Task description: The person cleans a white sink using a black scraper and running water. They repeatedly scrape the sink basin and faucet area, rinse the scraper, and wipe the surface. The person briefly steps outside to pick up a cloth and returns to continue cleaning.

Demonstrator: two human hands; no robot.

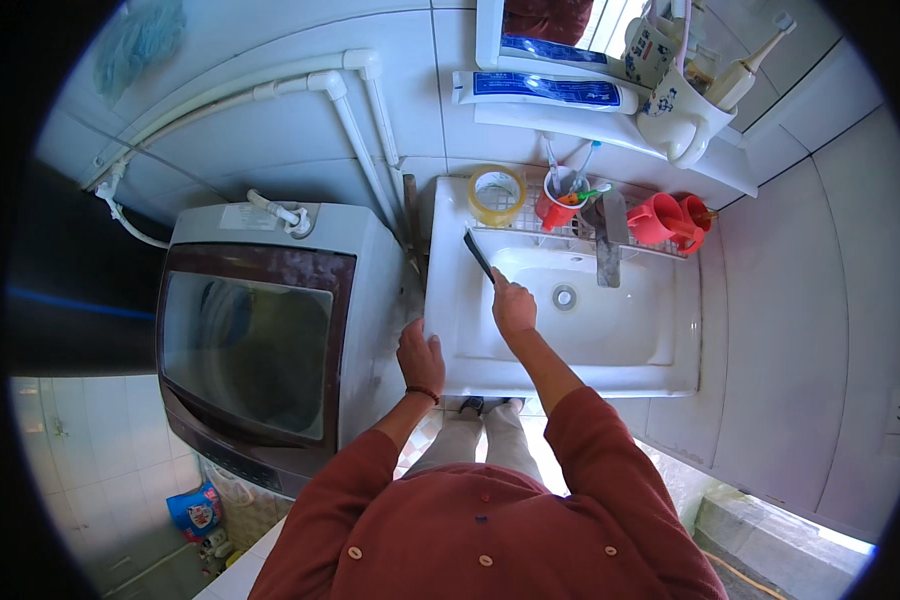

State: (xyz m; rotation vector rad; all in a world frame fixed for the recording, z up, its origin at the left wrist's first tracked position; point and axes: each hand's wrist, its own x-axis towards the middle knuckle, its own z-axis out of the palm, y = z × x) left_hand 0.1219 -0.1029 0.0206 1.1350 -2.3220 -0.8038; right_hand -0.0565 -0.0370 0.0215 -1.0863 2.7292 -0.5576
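My right hand grips one end of a slim black tool, perhaps a comb, above the left side of a white ceramic sink. The tool's free end points up and left toward the rear ledge. Beside the sink's left edge is my left hand, with no object seen in it and the thumb apart from the fingers. Whether it touches the rim I cannot tell. A drain shows in the basin, below a metal faucet.
Left of the sink stands a top-loading washing machine. On the rear ledge are a tape roll, a red cup with toothbrushes and pink mugs. Above, a shelf carries a toothpaste tube and a white cup.
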